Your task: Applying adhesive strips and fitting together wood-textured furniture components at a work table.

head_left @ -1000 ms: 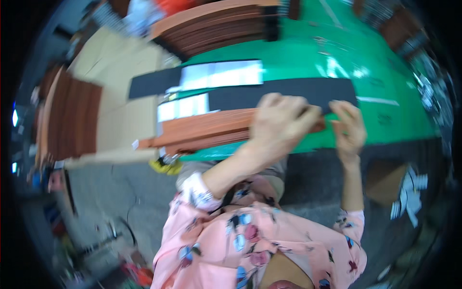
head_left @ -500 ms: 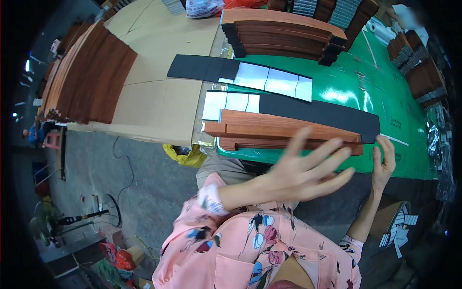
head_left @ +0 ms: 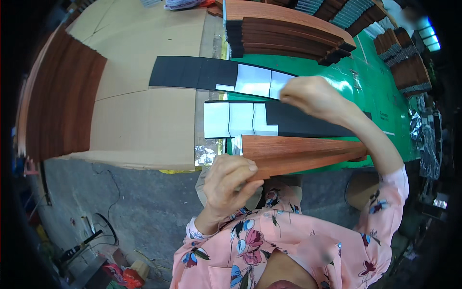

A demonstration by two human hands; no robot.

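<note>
A long reddish-brown, wood-grained plank [head_left: 298, 154] lies along the near edge of the green sheet-covered work surface [head_left: 308, 67], its left end toward the person's body. The left hand [head_left: 225, 185] grips that end, thumb below and fingers above; this hold appears to steady the plank at the table edge. A narrow pale piece [head_left: 237, 144] sits at the same end.

The right hand [head_left: 312, 96] is over the far side, fingers curled together at the glossy white panels [head_left: 252, 79] of the upper flat black strip [head_left: 192, 72]. Whether the fingertips pinch anything cannot be told. The lower flat black strip [head_left: 303, 124], with its own white panels [head_left: 240, 118], lies just beyond the plank. Both strips lie panel side up, presumably for easy reach.

Outward, a stack of brown boards [head_left: 284, 36] stands behind the strips, and a second brown stack [head_left: 65, 101] stands on the tan cardboard sheet [head_left: 149, 115] at left.

Containers: a brown cardboard box [head_left: 357, 191] on the floor at right is partly covered by the sleeve; its contents are hidden. A pale plastic bag [head_left: 185, 4] lies at the far edge, contents indistinguishable.
</note>
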